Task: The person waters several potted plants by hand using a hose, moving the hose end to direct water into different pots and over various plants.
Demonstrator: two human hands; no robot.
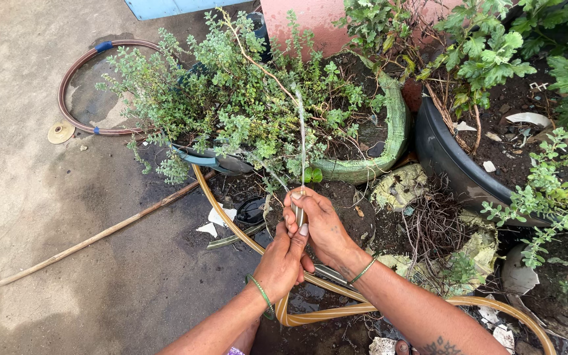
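The garden hose (244,230) is a translucent yellow-tan tube, curving from the plant pots at centre frame down to the lower centre, looping, then running to the lower right corner. Its end (299,213) points upward at centre frame, discharging a thin water jet (302,131) vertically toward the upper centre.

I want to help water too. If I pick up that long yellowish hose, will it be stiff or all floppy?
Probably bendy, not stiff: the hose curves in loops over the wet ground. The end held by the left hand and right hand sprays water, so it may feel heavy and slippery.
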